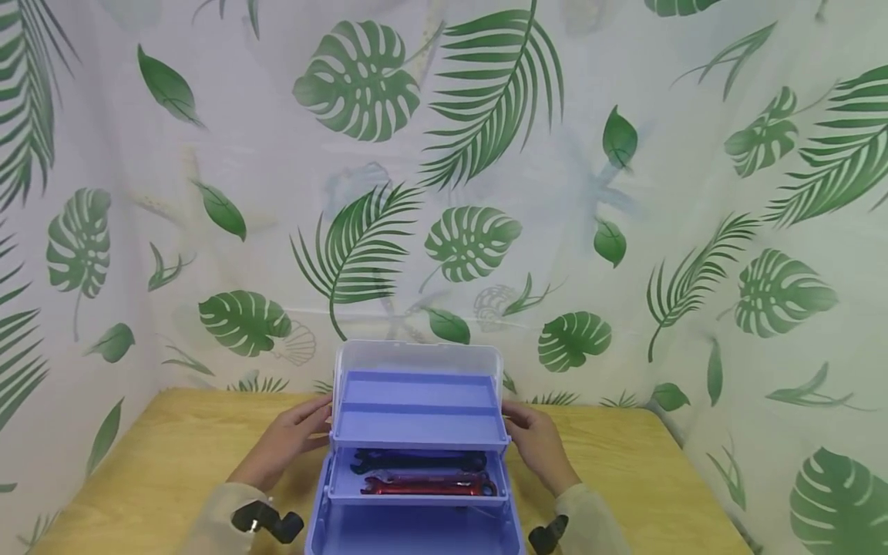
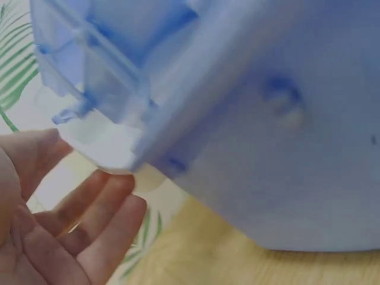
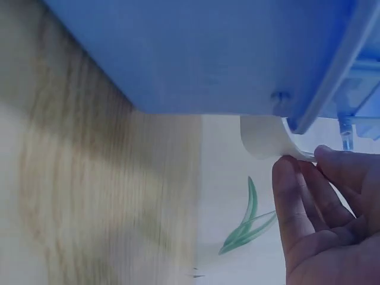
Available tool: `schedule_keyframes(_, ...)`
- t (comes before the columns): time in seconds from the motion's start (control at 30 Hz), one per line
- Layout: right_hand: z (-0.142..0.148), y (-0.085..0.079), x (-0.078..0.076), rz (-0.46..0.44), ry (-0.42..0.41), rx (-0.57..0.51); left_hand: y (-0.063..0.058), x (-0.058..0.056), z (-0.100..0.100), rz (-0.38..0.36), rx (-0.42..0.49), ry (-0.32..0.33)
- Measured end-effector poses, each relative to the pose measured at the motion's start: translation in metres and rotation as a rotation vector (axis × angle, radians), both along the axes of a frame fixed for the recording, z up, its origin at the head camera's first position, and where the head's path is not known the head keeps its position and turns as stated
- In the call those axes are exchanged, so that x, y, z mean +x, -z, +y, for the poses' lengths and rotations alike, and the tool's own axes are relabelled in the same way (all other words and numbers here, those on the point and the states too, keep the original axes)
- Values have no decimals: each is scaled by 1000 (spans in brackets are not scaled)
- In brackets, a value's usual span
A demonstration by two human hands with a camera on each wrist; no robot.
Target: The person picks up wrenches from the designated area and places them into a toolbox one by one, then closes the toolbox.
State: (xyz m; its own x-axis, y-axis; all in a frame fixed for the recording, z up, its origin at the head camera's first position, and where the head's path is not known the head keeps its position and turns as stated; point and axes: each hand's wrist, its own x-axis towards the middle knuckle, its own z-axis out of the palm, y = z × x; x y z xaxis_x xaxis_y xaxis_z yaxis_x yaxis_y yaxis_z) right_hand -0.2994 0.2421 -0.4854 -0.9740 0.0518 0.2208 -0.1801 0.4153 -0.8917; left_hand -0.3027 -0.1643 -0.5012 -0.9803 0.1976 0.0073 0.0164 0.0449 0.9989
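Note:
A blue toolbox (image 1: 314, 509) stands unfolded on the table, its stepped trays raised and its whitish, see-through lid (image 1: 419, 354) tipped back behind them. My left hand (image 1: 294, 435) is at the lid's left edge, with the thumb on one side and loosely bent fingers on the other. On the opposite side, my right hand (image 1: 541, 445) pinches the lid's right edge between thumb and fingers, clearest in the right wrist view. The middle tray (image 1: 347, 478) holds a black wrench (image 1: 416, 462) and a red wrench (image 1: 430, 489). The upper tray (image 1: 419, 420) shows nothing in it.
The wooden table (image 1: 645, 478) extends to both sides of the box. Close behind the box hangs a white leaf-printed curtain (image 1: 527, 254), which also encloses the left and right sides.

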Motion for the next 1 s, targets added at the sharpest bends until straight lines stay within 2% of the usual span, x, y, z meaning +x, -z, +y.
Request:
schedule_keyframes(0.17,4,1,6,22,-53,-10,-11,10,-2,-20,-33,38)
schedule_keyframes(0.3,5,-2,16,3,-96,-80,-18,23,-3,-23,-12,98)
schedule_keyframes(0.47,10,-12,33,-62,-174,-167,-25,41,-8,15,-21,174)
schedule_keyframes(0.67,22,-28,52,-85,-330,-126,-43,56,-12,100,-125,216)
schedule_keyframes(0.8,25,-35,61,-101,-401,-154,-50,64,-7,130,-156,200)
schedule_keyframes(1.0,21,-40,70,-136,-379,-115,-51,73,11,126,-275,41)
